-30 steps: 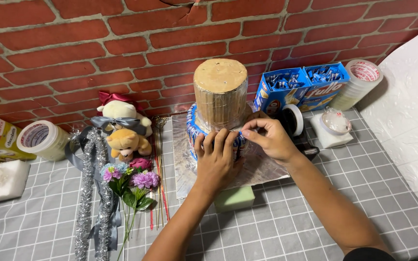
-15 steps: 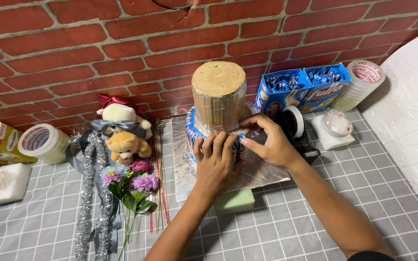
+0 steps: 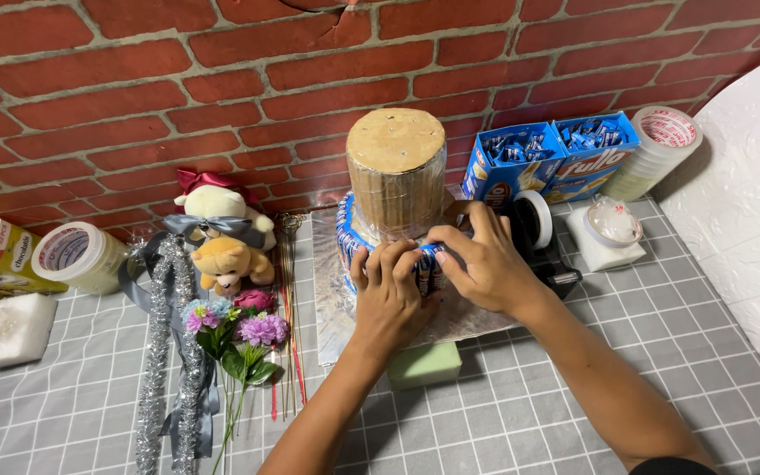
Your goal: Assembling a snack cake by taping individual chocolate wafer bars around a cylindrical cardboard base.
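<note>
Since the earlier frame, the right hand (image 3: 485, 268) has drawn in from the right and is now pressing close against the left hand (image 3: 389, 295), the two meeting at the near side of the blue ring of wrapped candy sticks (image 3: 349, 237). Both hands are lying with fingers curled flat on the ring, the left fingertips (image 3: 378, 262) pushing on the wrappers and the right fingers (image 3: 450, 242) pinching at the same spot; whether anything thin is caught between them I cannot tell. That ring is circling the foot of a tall tan cylinder (image 3: 396, 176), which is standing upright on a silvery board (image 3: 327, 299) in the middle of the counter (image 3: 521, 413), against the brick wall (image 3: 134, 88). Just near of the board a pale green foam block (image 3: 424, 365) is lying. To the right a tape dispenser (image 3: 543, 233) is sitting, with two open blue boxes (image 3: 556, 154) and a stack of tape rolls (image 3: 657, 149) farther off. To the left, thin sticks (image 3: 288, 290), artificial flowers (image 3: 235, 330), two plush bears (image 3: 217, 237) and silver tinsel (image 3: 158, 352) are lying.
</note>
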